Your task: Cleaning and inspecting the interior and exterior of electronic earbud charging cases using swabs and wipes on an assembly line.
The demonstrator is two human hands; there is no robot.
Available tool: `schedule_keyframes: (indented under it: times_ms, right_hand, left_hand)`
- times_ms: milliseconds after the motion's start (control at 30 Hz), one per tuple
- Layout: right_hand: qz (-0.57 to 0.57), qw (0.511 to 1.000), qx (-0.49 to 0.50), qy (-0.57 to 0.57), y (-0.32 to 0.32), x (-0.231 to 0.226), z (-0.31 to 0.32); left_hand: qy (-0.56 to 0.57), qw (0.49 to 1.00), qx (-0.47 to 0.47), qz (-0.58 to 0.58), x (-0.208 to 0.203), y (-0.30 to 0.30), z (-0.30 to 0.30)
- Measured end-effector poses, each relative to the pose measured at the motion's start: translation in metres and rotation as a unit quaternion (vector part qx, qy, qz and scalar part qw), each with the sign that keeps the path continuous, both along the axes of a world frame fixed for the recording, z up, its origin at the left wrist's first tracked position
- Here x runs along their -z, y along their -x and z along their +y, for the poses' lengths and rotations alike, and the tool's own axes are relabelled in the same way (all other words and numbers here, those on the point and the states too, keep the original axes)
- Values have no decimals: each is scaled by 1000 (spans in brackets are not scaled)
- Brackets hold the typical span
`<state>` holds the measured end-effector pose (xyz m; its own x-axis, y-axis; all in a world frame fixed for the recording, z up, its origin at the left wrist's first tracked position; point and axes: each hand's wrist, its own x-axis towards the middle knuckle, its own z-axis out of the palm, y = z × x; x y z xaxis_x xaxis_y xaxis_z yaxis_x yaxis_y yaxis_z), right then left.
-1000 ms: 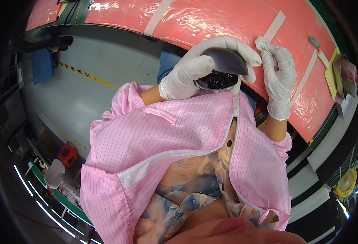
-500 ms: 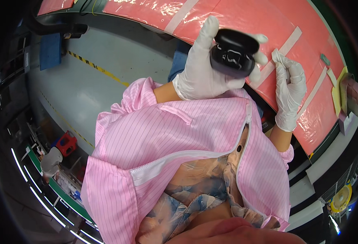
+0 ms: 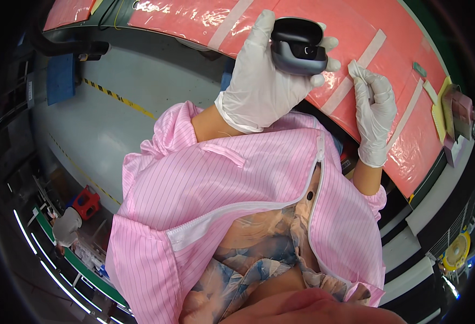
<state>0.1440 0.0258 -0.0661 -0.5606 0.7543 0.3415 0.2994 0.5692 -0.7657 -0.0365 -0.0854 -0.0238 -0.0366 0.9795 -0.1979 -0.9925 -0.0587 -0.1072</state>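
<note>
An earbud charging case [image 3: 300, 58], dark grey outside and glossy black inside, lies in my left hand [image 3: 267, 81] with its lid raised. That hand wears a white glove; its thumb is along the case's left side and its fingers wrap round the right. Inside the case, bright reflections show on the black, and I cannot tell whether earbuds sit there. To the right, my white-gloved right hand [image 3: 375, 110] hovers over the pink-covered table [image 3: 351, 38]. Its fingers are curled and pinched against the thumb; whatever they hold, if anything, is hidden.
Pale tape strips [image 3: 364, 62] cross the table cover. At the table's right end stand a small green piece [image 3: 419, 69], yellow sheets [image 3: 439, 110] and a pinkish block [image 3: 459, 110]. A blue panel [image 3: 61, 78] and a red stool [image 3: 86, 202] are off to the left.
My left hand has moved a little away from me and tilted the case, so more of its grey front shows. The right hand keeps its pinch; the whole view has shifted slightly.
</note>
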Motion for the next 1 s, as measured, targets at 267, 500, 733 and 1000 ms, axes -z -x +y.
schedule_keyframes:
  times_ms: [267,500,733,1000]
  right_hand:
    - [6,1000,3,7,-3,0,0]
    - [-9,1000,6,-7,-2,-1,-1]
    - [45,992,96,67,-4,-9,-5]
    - [-43,978,-65,-194,22,-37,-37]
  left_hand:
    - [-63,882,-20,466,-5,-3,-5]
    - [-85,885,-24,458,0,-9,-8]
    - [-71,897,-46,434,8,-11,-4]
    - [39,944,33,325,6,-19,-9]
